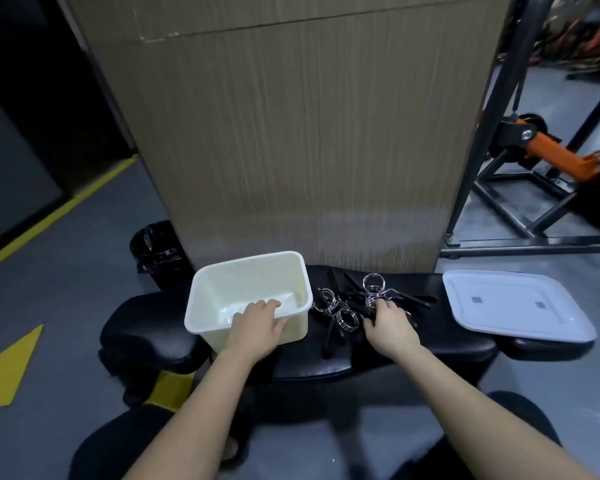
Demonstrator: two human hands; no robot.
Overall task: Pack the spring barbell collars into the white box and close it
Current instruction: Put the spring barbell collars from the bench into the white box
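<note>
A white plastic box (219, 289) stands open and empty on a black padded bench (440, 344). My left hand (257, 323) holds its near rim, fingers inside and thumb outside. Several chrome spring collars with black handles (343, 315) lie in a heap just right of the box. My right hand (390, 322) rests on the heap's right side, fingers curled around one collar; the grasped part is hidden under the hand. Another collar (373, 285) stands up behind my fingers. The white lid (513, 303) lies flat at the bench's right end.
A tall cardboard carton (291, 133) rises directly behind the bench. A black bin with a bag (156, 249) stands on the floor at the left. A black and orange gym machine frame (534, 150) occupies the right. Yellow markings cross the grey floor.
</note>
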